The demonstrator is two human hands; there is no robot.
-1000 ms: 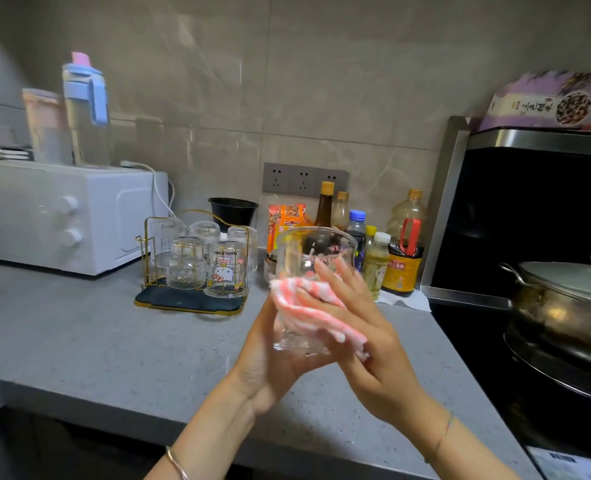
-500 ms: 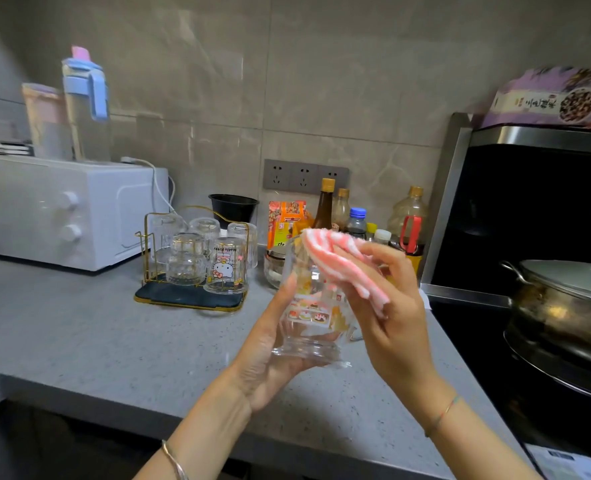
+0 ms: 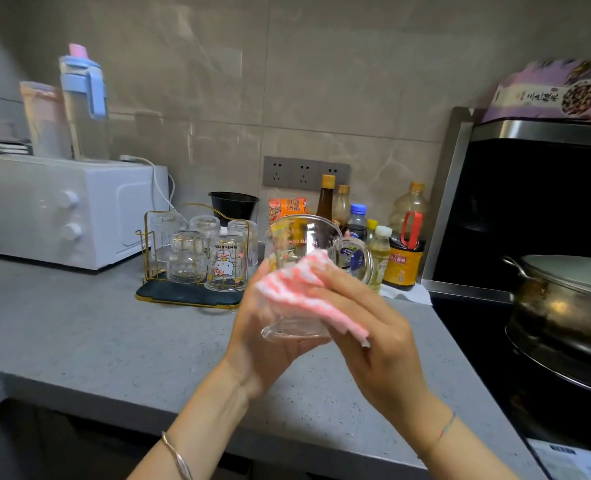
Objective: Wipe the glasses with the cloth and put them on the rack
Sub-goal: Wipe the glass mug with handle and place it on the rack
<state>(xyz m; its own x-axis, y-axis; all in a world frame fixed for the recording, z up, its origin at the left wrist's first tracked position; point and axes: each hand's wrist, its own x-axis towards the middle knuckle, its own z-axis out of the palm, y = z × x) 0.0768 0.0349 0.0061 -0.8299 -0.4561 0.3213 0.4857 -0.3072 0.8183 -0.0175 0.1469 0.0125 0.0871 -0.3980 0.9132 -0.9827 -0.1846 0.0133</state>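
Observation:
A clear glass mug point(image 3: 302, 242) with a side handle is held upright above the grey counter. My left hand point(image 3: 263, 341) cups its base and left side. My right hand point(image 3: 373, 337) presses a pink-and-white striped cloth point(image 3: 301, 289) flat against the near wall of the glass. Further back on the left stands a gold wire rack point(image 3: 148, 247) on a dark tray, holding several upturned clear glasses, one printed with a cartoon cat point(image 3: 225, 263).
A white microwave point(image 3: 62, 209) stands at far left with bottles on top. Sauce and oil bottles point(image 3: 401, 251) line the wall behind the glass. A steel pot with lid point(image 3: 564, 296) sits on the black stove at right. The counter's front edge point(image 3: 114, 403) runs below my wrists.
The cloth was on the glass's side, rose to its rim half a second ago, and is now back down on the side. The glass has turned, so its handle shows at the right.

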